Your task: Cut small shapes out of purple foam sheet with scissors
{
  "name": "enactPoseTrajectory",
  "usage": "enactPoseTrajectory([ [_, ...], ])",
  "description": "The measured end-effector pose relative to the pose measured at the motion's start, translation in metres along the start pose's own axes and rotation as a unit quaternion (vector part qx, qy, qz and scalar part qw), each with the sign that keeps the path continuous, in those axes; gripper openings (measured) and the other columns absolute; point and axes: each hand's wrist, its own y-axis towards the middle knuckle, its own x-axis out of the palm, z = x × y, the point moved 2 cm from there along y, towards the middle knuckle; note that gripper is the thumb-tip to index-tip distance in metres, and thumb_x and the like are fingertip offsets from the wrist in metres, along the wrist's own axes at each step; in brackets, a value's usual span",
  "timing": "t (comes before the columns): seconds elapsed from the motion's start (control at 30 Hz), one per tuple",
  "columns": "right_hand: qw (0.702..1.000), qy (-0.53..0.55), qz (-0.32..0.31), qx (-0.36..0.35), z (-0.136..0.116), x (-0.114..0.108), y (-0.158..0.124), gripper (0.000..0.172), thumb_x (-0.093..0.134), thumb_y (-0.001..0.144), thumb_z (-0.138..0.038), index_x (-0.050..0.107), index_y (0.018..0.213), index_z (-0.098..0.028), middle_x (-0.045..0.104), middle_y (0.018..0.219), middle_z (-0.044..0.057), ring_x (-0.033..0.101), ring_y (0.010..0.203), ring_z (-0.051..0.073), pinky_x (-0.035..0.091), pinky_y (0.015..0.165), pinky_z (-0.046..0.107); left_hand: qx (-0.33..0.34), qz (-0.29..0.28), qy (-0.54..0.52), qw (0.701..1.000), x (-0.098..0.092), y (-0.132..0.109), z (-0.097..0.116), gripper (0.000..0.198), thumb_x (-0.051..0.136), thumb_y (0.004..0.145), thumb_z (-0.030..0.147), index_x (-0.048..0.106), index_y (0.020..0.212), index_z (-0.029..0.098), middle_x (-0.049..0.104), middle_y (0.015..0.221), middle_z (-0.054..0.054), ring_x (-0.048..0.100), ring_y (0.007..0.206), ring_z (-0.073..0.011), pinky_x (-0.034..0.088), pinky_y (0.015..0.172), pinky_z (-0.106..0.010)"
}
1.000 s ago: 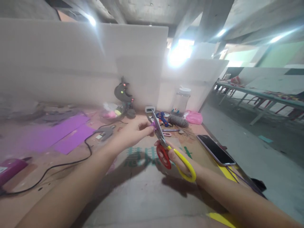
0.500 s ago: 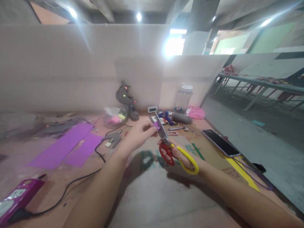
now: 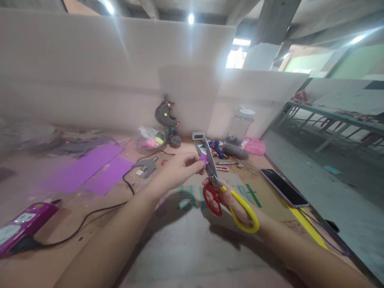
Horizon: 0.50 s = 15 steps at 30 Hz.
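My left hand (image 3: 187, 170) is closed, pinching a small piece of purple paper (image 3: 203, 158) between thumb and fingers. My right hand (image 3: 223, 196) grips a pair of scissors (image 3: 213, 178) with one red and one yellow handle loop. The scissor blades point away from me and stand apart, with the purple piece at or between them; whether they touch it I cannot tell. Larger purple sheets (image 3: 109, 176) lie flat on the table to the left of my left hand.
A magenta power strip (image 3: 30, 224) with a black cord lies at the left. A phone (image 3: 283, 187) rests near the right edge. At the back stand a dark crescent-shaped ornament (image 3: 165, 114) and a clear jar (image 3: 240, 127), with a blue glue gun (image 3: 217, 149) and grey yarn (image 3: 235, 151) between them.
The camera view has shifted, so the table things appear moved. Both hands keep their holds on the purple piece and the scissors, and the blades look slightly wider apart.
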Motion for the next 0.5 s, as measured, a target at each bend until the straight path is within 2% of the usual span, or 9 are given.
enactPoseTrajectory([
  [0.13, 0.999, -0.041, -0.015, 0.017, -0.007, -0.013, -0.012, 0.061, 0.041, 0.096, -0.072, 0.049, 0.130, -0.022, 0.049, 0.087, 0.002, 0.043, 0.061, 0.013, 0.040, 0.056, 0.027, 0.021, -0.022, 0.051, 0.998, 0.009, -0.001, 0.014, 0.026, 0.056, 0.091, 0.036, 0.067, 0.077, 0.018, 0.069, 0.078, -0.003, 0.064, 0.078, -0.0176, 0.050, 0.077, -0.030],
  [0.23, 0.997, -0.072, -0.015, 0.013, -0.011, -0.021, -0.023, 0.061, 0.041, 0.096, -0.071, 0.049, 0.133, -0.022, 0.050, 0.090, 0.003, 0.043, 0.062, 0.013, 0.041, 0.056, 0.027, 0.014, -0.019, 0.057, 0.998, 0.017, -0.006, 0.019, 0.026, 0.056, 0.092, 0.037, 0.068, 0.079, 0.018, 0.069, 0.079, -0.003, 0.065, 0.079, -0.0180, 0.051, 0.077, -0.030],
  [0.37, 0.988, -0.154, -0.018, 0.029, -0.017, -0.025, -0.037, 0.054, 0.042, 0.098, -0.067, 0.054, 0.129, -0.025, 0.052, 0.088, 0.003, 0.044, 0.065, 0.015, 0.041, 0.058, 0.028, -0.011, -0.009, 0.041, 0.999, 0.028, -0.018, 0.010, 0.025, 0.057, 0.091, 0.039, 0.069, 0.087, 0.017, 0.071, 0.083, -0.004, 0.067, 0.082, -0.0187, 0.051, 0.080, -0.032],
  [0.5, 0.985, -0.162, -0.033, 0.047, -0.021, -0.019, -0.043, 0.056, 0.039, 0.098, -0.069, 0.054, 0.128, -0.023, 0.051, 0.081, 0.001, 0.043, 0.063, 0.015, 0.039, 0.056, 0.027, -0.034, 0.006, 0.035, 0.999, 0.035, -0.028, -0.005, 0.029, 0.060, 0.090, 0.043, 0.067, 0.083, 0.016, 0.073, 0.082, -0.006, 0.069, 0.082, -0.0198, 0.052, 0.080, -0.033],
])
